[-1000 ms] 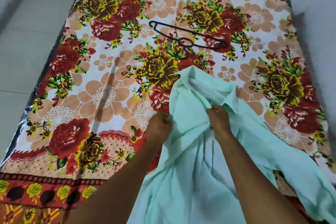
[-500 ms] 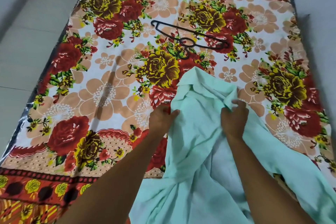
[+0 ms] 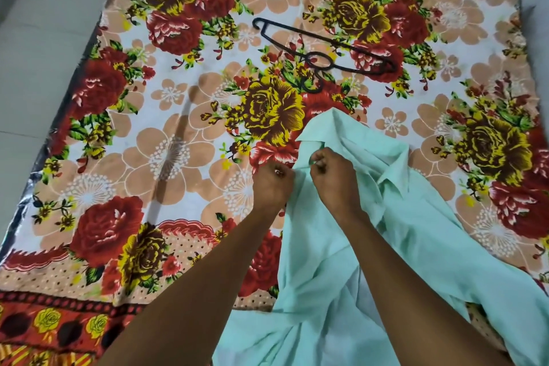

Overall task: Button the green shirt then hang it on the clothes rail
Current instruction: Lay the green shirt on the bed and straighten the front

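Soft, crumpled mint-green cotton shirt [image 3: 416, 246] lying on the near right part of a big flowery bed sheet [image 3: 178, 157] in red, yellow and peach. Collar end pointing up the bed, tail end running down off the bottom of the view. Left hand [image 3: 273, 184] curled tight, pinching the shirt's front edge close to the collar. Right hand [image 3: 332, 175] curled tight too, pinching the cloth just beside it, knuckles almost touching. Thin black plastic clothes hanger [image 3: 323, 53] lying flat on the sheet farther up, well apart from the shirt. Pale tiled floor [image 3: 35, 68] along the left.
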